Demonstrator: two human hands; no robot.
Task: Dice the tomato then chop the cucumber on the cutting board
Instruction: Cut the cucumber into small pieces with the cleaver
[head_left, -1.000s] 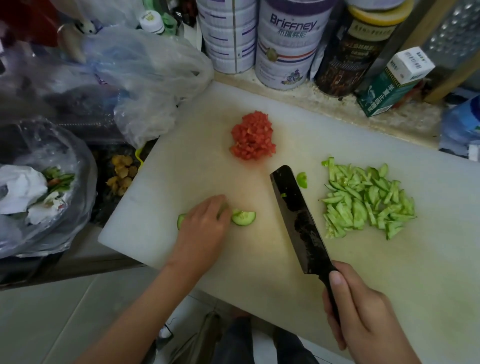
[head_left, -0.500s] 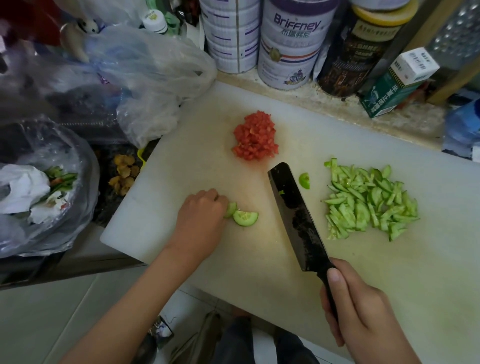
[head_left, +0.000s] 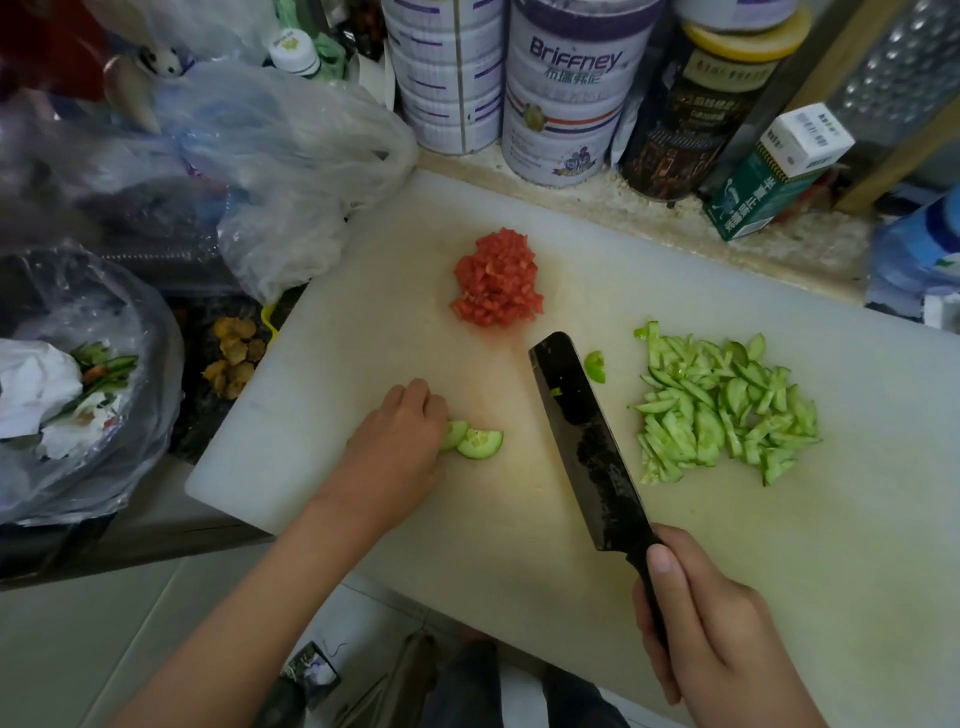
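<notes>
Left hand (head_left: 397, 447), fingers curled, pins half-round green cucumber slices (head_left: 475, 441) on white plastic cutting board (head_left: 332, 395), centre frame. Right hand (head_left: 711, 629) grips black-bladed cleaver (head_left: 587, 447), lower right.

Bare forearms are shown behind the left hand (head_left: 395, 452) and right hand (head_left: 717, 623); dark trousers (head_left: 467, 686) are seen at 6 o'clock.

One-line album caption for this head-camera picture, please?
The left hand holds cucumber slices on the cutting board; the right hand grips the knife beside the chopped cucumber, diced tomato behind.
</notes>
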